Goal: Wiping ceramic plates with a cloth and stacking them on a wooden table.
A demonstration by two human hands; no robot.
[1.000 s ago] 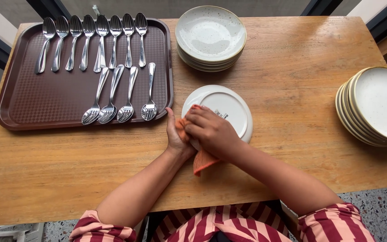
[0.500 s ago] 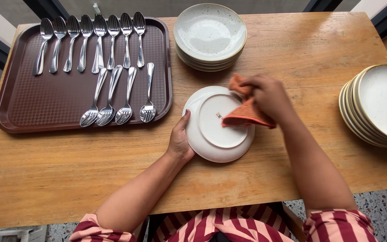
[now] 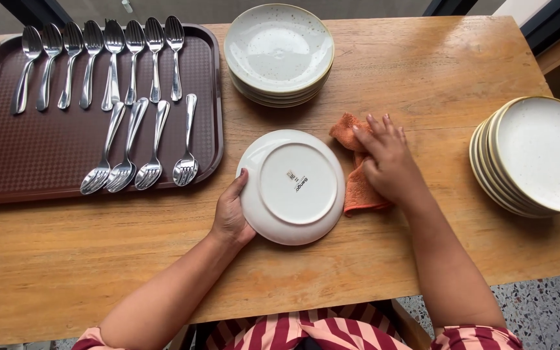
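While the left hand (image 3: 231,217) grips the rim of the upturned white plate (image 3: 293,186) near the table's (image 3: 422,71) front edge, the right hand (image 3: 387,162) lies flat, fingers spread, on the orange cloth (image 3: 358,191) just beside it, so wiping seems paused and turning the plate calls for both hands.

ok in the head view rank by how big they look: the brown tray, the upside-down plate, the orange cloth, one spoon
1. brown tray, partly cut off at the left edge
2. upside-down plate
3. orange cloth, partly hidden under the right hand, so unsure
4. spoon, long but thin
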